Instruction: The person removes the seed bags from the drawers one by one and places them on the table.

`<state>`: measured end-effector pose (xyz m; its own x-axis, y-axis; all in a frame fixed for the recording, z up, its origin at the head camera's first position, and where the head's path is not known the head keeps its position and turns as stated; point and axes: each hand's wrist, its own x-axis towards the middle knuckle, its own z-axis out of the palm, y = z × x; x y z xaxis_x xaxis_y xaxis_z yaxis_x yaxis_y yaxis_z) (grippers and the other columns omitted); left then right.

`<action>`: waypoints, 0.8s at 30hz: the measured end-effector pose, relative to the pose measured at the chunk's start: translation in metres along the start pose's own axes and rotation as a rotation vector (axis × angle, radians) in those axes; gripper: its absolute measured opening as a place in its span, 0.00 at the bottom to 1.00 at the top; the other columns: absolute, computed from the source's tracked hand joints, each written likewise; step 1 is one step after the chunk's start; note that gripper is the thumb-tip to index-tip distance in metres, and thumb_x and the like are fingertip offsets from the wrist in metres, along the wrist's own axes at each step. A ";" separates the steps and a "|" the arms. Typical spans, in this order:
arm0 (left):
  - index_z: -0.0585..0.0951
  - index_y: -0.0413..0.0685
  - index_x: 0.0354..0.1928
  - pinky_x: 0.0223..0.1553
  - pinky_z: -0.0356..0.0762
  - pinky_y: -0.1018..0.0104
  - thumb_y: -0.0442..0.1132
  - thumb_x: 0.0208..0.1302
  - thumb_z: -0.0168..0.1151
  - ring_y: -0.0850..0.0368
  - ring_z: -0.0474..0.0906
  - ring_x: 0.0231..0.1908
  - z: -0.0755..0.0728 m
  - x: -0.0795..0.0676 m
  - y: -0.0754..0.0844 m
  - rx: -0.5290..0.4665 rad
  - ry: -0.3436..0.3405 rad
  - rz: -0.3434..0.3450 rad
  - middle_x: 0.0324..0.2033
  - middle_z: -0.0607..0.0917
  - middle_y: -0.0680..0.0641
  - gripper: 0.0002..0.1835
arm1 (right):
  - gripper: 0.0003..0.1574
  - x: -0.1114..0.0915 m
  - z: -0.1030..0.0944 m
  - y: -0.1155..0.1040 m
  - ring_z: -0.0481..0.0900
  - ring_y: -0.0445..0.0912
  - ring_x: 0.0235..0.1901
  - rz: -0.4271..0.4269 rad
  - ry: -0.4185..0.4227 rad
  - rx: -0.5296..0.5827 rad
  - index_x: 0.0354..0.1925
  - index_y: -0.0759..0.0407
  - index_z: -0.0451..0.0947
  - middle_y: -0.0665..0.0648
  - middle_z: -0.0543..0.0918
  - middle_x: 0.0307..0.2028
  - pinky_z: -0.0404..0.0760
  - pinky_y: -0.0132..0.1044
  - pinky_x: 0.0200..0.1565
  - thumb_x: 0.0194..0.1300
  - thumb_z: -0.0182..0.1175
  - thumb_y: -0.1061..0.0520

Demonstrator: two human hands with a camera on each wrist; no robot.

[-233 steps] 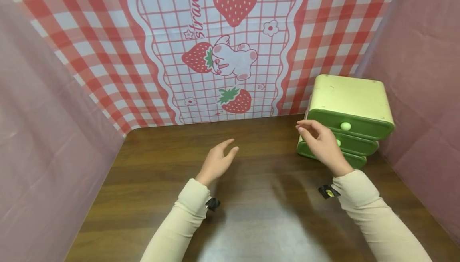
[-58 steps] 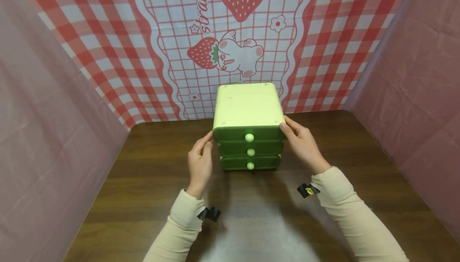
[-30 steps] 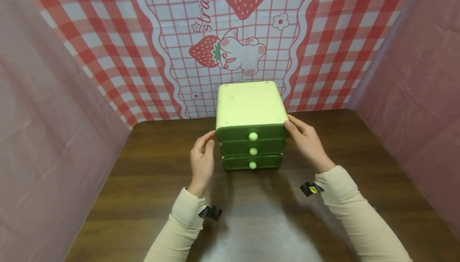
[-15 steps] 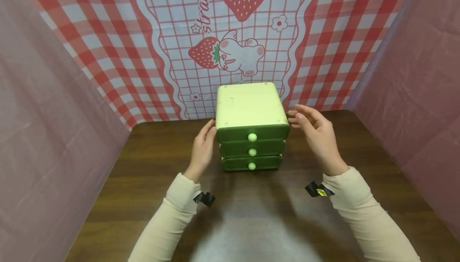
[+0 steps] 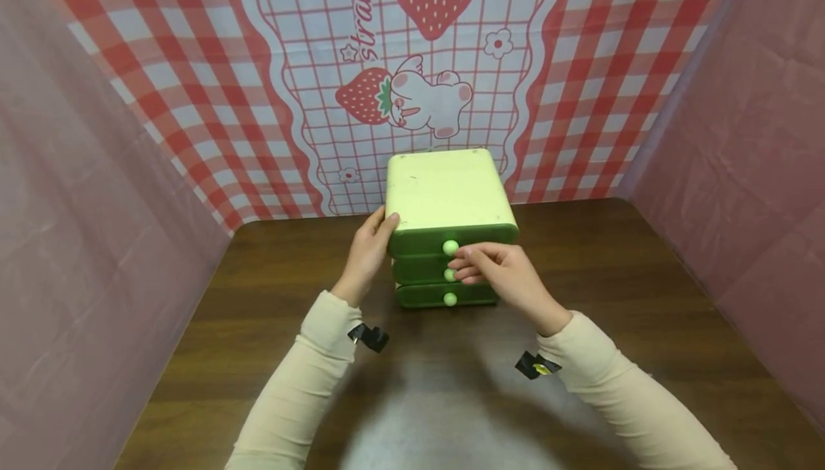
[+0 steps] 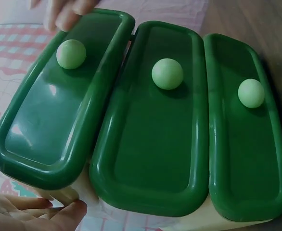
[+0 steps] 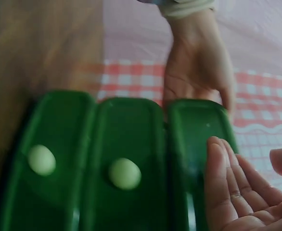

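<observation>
While a pink curtain (image 5: 71, 255) hangs at the far left, the left edge of the brown table (image 5: 258, 327) runs along its foot, and a broad stretch of bare wood lies between that edge and the left hand (image 5: 364, 259). This hand grips the upper left front corner of the cabinet (image 5: 451, 187), thumb on the top edge and fingers (image 6: 66, 219) against the side, with a narrow span between them. The cabinet stands upright on the table, near the middle and toward the back, just before the checked cloth (image 5: 174, 61). Its three green drawer fronts face the person, each with a round pale knob: the top knob (image 5: 450, 247), the middle knob (image 6: 167, 73) and the bottom knob (image 5: 450, 299). From the right, the right hand (image 5: 505, 273) reaches across those fronts, fingers nearly straight and together, thumb held apart from them with a gap in between; it is clasped round nothing. Its fingertips are just beside the top knob, and the left wrist view shows a small space between. Right of the cabinet, open wood runs out to the table's right edge by another curtain (image 5: 741, 169), and more lies in front, under the forearms (image 5: 644, 405).
</observation>
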<state>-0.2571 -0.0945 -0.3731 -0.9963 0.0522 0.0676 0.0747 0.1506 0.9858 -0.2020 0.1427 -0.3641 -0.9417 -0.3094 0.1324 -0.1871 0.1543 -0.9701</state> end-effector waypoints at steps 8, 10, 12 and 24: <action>0.58 0.47 0.76 0.67 0.69 0.53 0.56 0.72 0.50 0.50 0.67 0.67 0.004 -0.002 0.001 -0.024 0.035 -0.037 0.73 0.63 0.45 0.36 | 0.31 0.013 0.017 0.019 0.88 0.49 0.40 0.168 -0.027 0.074 0.55 0.73 0.77 0.69 0.86 0.45 0.85 0.49 0.48 0.75 0.51 0.46; 0.58 0.47 0.76 0.63 0.73 0.52 0.56 0.72 0.50 0.49 0.71 0.63 0.005 -0.002 0.001 -0.033 0.041 -0.040 0.73 0.64 0.44 0.36 | 0.33 0.016 0.018 0.022 0.88 0.46 0.39 0.200 -0.014 0.112 0.56 0.72 0.77 0.67 0.87 0.45 0.84 0.50 0.49 0.75 0.51 0.43; 0.58 0.46 0.75 0.62 0.74 0.52 0.56 0.72 0.50 0.48 0.71 0.63 0.005 -0.002 0.000 -0.040 0.044 -0.035 0.72 0.64 0.44 0.36 | 0.35 0.018 0.018 0.024 0.88 0.44 0.39 0.226 -0.006 0.164 0.57 0.72 0.76 0.64 0.88 0.44 0.84 0.50 0.50 0.74 0.51 0.41; 0.60 0.43 0.74 0.73 0.60 0.56 0.55 0.72 0.51 0.50 0.62 0.71 0.007 -0.002 -0.002 -0.074 0.068 -0.014 0.73 0.64 0.44 0.36 | 0.40 0.020 0.017 0.019 0.88 0.44 0.41 0.351 0.023 0.379 0.59 0.70 0.73 0.55 0.88 0.41 0.82 0.45 0.55 0.70 0.54 0.36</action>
<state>-0.2552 -0.0883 -0.3763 -0.9979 -0.0171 0.0618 0.0603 0.0772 0.9952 -0.2196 0.1238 -0.3835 -0.9362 -0.2785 -0.2144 0.2522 -0.1073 -0.9617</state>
